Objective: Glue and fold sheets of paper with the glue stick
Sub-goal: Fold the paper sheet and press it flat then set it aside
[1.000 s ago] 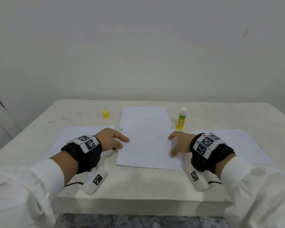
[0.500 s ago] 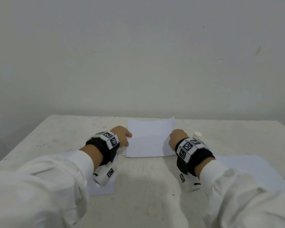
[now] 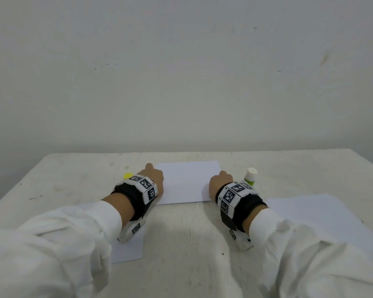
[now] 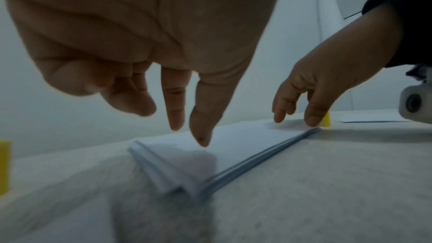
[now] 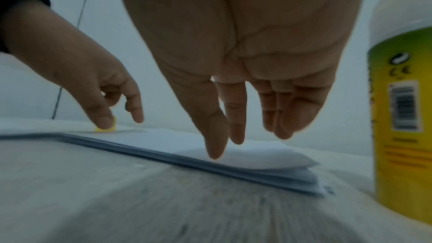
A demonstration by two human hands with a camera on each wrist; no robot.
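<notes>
A folded white sheet (image 3: 186, 183) lies at the table's far middle, its layered edges showing in the left wrist view (image 4: 233, 147) and the right wrist view (image 5: 257, 156). My left hand (image 3: 154, 176) rests on its left end, straight fingers pointing down, thumb and forefinger tips touching the paper (image 4: 189, 132). My right hand (image 3: 221, 181) presses the right end with straight fingers (image 5: 225, 145). The glue stick (image 3: 250, 177) stands uncapped just right of my right hand, close beside it (image 5: 402, 99). Its yellow cap (image 3: 128, 175) sits left of my left hand (image 4: 4, 165).
A flat white sheet (image 3: 129, 248) lies under my left forearm and another (image 3: 323, 214) at the right. The white table (image 3: 192, 244) ends at a plain wall behind the folded sheet. White sleeves cover both forearms.
Both hands carried the sheet's near half away from me onto its far half, and now rest on the folded paper farther from me. The head view has tilted up.
</notes>
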